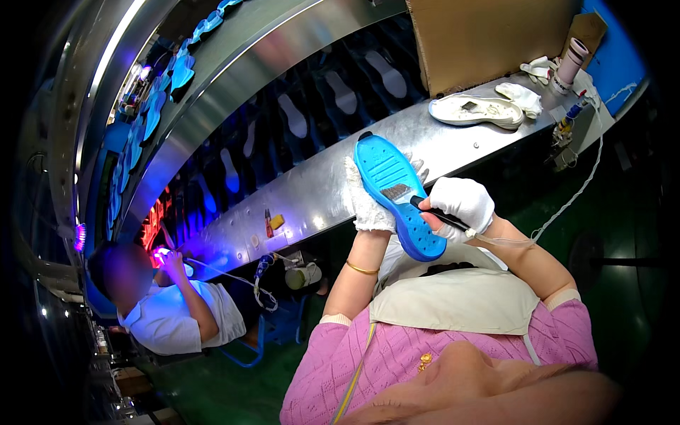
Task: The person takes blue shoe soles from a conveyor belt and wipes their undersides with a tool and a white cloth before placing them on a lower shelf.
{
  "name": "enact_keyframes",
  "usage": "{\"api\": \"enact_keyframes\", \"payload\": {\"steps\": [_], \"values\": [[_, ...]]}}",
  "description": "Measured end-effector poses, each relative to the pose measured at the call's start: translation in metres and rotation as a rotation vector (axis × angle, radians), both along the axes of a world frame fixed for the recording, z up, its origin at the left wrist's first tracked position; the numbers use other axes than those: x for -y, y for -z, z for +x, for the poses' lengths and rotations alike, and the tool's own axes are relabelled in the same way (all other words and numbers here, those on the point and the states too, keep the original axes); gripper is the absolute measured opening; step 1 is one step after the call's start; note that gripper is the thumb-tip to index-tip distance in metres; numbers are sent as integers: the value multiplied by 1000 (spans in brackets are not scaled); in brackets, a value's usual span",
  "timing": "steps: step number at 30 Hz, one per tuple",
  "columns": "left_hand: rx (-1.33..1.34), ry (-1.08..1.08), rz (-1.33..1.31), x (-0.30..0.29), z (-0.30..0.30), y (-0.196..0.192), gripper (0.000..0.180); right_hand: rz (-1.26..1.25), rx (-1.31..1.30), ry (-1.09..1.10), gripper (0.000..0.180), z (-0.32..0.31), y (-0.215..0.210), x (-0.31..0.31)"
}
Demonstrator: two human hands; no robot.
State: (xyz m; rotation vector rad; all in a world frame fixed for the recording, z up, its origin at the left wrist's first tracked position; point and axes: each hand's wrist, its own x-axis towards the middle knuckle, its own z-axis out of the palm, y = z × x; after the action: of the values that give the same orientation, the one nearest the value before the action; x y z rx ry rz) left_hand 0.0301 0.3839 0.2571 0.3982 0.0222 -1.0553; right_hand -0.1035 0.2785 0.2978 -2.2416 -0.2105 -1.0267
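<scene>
1. My own head is looming nearest the camera, with my pink knit top and cream apron showing beyond it.
2. My left grip, in a white glove, is curling round the blue sole from beneath, fingertips showing past its right side; I am holding it in the air across the near edge of the metal tabletop.
3. My right grip, gloved but with bare fingertips, is closing firmly on a black pen-like tool, a pale tube trailing from its end.
4. The tool's tip is pointing close to the sole's grey patch; I cannot tell whether it is touching.
5. I am judging this sole to be in the middle of its handling: the patch is already sitting in place, but how much is remaining I cannot tell.
6. Toward the tabletop's right end, a white shoe part is lying untouched beside a white cloth bundle.
7. Near its left end, a co-worker is holding something brightly lit.
</scene>
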Motion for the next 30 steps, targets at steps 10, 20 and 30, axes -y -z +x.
{"api": "enact_keyframes", "payload": {"steps": [10,20,30], "values": [[64,-25,4,-4,1,0,83,177,-66,-3,15,-8,-3,5],[24,4,-73,-2,1,4,83,-151,-17,9,12,-4,0,-13],[61,-136,-17,1,9,16,71,142,-94,16,11,-2,5,-11]]}}
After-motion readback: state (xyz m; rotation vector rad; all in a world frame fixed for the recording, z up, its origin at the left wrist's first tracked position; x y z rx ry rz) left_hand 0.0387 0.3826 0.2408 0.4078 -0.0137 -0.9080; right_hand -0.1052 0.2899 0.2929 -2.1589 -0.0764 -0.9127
